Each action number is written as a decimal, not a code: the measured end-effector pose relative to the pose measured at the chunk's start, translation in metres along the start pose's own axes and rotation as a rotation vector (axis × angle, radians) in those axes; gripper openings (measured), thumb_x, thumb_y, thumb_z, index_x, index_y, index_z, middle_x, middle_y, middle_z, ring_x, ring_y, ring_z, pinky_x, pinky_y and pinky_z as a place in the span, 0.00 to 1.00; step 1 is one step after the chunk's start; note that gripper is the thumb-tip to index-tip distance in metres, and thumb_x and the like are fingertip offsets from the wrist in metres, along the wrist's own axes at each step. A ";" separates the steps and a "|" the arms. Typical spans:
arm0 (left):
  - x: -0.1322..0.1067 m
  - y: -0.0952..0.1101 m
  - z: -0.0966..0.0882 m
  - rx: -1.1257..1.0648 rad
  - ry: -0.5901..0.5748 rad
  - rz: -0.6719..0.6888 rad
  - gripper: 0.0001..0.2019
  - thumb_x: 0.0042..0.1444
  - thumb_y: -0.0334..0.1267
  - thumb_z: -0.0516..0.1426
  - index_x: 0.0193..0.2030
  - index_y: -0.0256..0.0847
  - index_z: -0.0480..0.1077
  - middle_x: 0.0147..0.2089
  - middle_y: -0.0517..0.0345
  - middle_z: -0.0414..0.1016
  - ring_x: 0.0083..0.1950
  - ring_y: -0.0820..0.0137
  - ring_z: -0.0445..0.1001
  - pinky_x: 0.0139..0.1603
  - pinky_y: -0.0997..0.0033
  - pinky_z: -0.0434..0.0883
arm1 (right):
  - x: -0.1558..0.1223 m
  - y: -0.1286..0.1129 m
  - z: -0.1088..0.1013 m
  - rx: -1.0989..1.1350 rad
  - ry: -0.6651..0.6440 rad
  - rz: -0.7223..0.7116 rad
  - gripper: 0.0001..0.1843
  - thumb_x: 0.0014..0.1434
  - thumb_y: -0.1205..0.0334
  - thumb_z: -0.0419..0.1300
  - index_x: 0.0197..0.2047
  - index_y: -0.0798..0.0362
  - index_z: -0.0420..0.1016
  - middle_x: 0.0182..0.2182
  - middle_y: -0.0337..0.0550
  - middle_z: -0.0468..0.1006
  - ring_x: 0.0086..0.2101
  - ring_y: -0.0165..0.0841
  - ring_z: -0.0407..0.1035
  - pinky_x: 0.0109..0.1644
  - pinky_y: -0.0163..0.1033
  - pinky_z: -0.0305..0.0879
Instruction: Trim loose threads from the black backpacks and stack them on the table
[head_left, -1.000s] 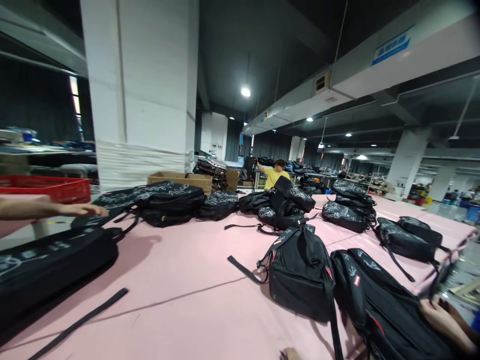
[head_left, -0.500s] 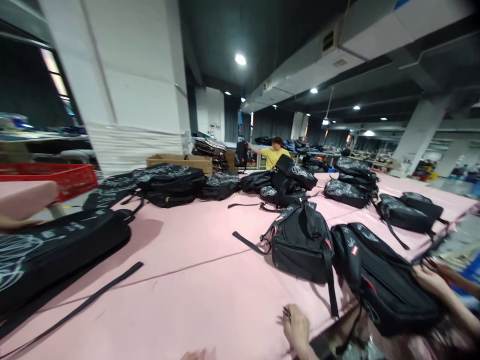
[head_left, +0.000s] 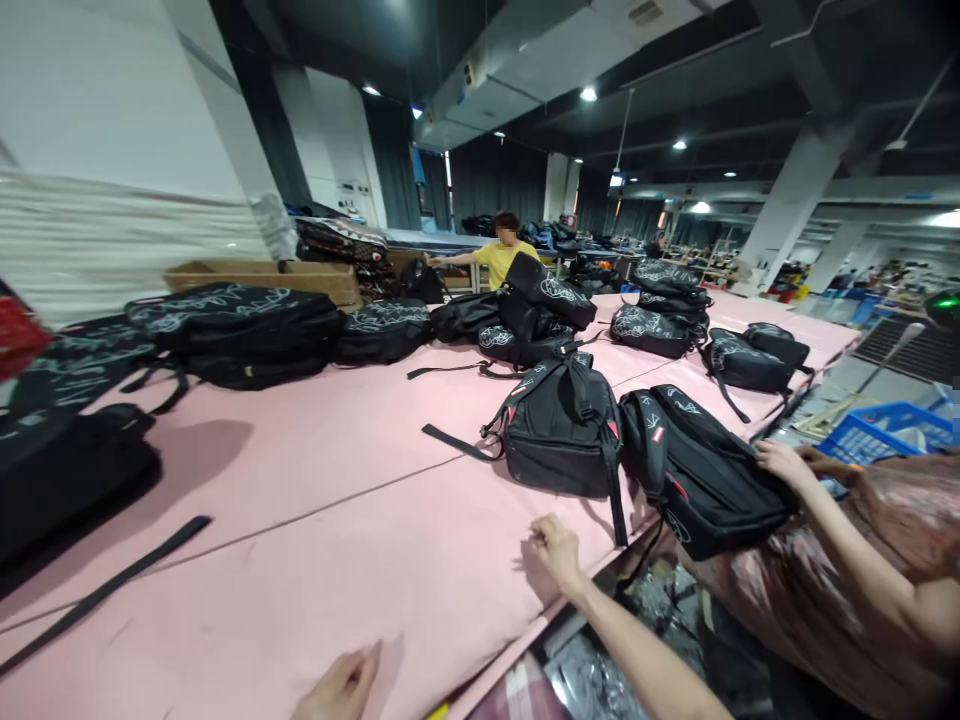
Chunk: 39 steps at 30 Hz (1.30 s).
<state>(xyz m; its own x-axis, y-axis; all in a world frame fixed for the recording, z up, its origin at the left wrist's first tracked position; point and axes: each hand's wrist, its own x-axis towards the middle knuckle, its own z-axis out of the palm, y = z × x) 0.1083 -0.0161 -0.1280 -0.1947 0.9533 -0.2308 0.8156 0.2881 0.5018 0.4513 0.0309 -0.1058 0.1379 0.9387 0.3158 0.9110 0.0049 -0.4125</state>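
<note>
Low in the view, my left hand is over the pink-covered table. Its fingers are loosely bent with a gap between them, and nothing shows in them. My right hand is closed above the table near its front edge; what it holds, if anything, is hidden. Just beyond it stands a black backpack with a loose strap towards the left. A second black backpack leans beside it at the table edge, under the hand of a co-worker on the right.
Several black backpacks with white line prints line the far side. Another black bag lies at left, a loose strap near it. A person in yellow stands behind. A blue crate is at right, clear plastic below the edge.
The view has swung right and down. My left hand shows more fully. The small dark item seen at my right fingers is now not visible. The co-worker's hand stays on the backpack.
</note>
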 end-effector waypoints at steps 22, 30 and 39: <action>-0.007 -0.001 0.002 0.069 0.110 0.110 0.19 0.58 0.51 0.43 0.30 0.46 0.71 0.34 0.59 0.77 0.38 0.62 0.75 0.31 0.72 0.63 | 0.045 -0.063 -0.085 -0.466 -0.207 -0.201 0.13 0.59 0.67 0.50 0.44 0.54 0.71 0.48 0.55 0.73 0.37 0.37 0.74 0.37 0.37 0.66; -0.026 -0.008 0.010 -0.606 0.129 0.030 0.21 0.52 0.54 0.47 0.43 0.40 0.67 0.42 0.50 0.76 0.45 0.60 0.74 0.41 0.66 0.70 | -0.056 -0.088 -0.086 -0.351 -0.267 -0.584 0.24 0.55 0.69 0.50 0.55 0.56 0.66 0.54 0.53 0.68 0.36 0.37 0.75 0.34 0.38 0.69; -0.150 -0.020 -0.016 -0.923 0.191 -0.107 0.24 0.52 0.54 0.50 0.45 0.36 0.68 0.43 0.49 0.75 0.44 0.64 0.74 0.40 0.67 0.71 | -0.127 -0.078 -0.088 -0.164 -0.468 -0.813 0.18 0.64 0.58 0.47 0.55 0.50 0.68 0.56 0.48 0.66 0.38 0.31 0.73 0.36 0.33 0.65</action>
<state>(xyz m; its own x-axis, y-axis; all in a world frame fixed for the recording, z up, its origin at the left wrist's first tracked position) 0.1130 -0.1637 -0.0902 -0.3958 0.8930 -0.2142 0.0515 0.2545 0.9657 0.3971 -0.1188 -0.0380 -0.6988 0.7124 0.0645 0.7078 0.7017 -0.0808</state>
